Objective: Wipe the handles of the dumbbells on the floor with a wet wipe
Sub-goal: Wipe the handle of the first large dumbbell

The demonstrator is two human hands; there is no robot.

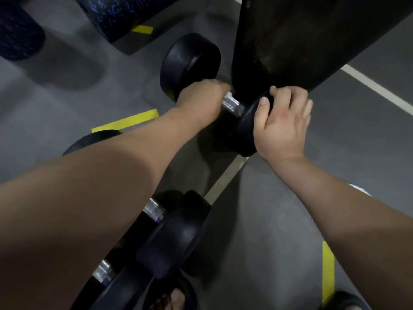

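**Both hands on the far dumbbell**

A black dumbbell lies on the grey floor in the middle of the view, its right end just under the edge of a large black pad. The left hand is curled round the left part of its knurled steel handle. The hand is blurred, and a pale scrap at its fingertips may be the wet wipe. The right hand grips the nearer, right-hand head, with the fingers hooked over its rim and the thumb flat against its inner face.

Two more dumbbells lie near and left, partly hidden by the left forearm. Dark foam rollers stand far left. Strips of yellow tape and a white line mark the floor.
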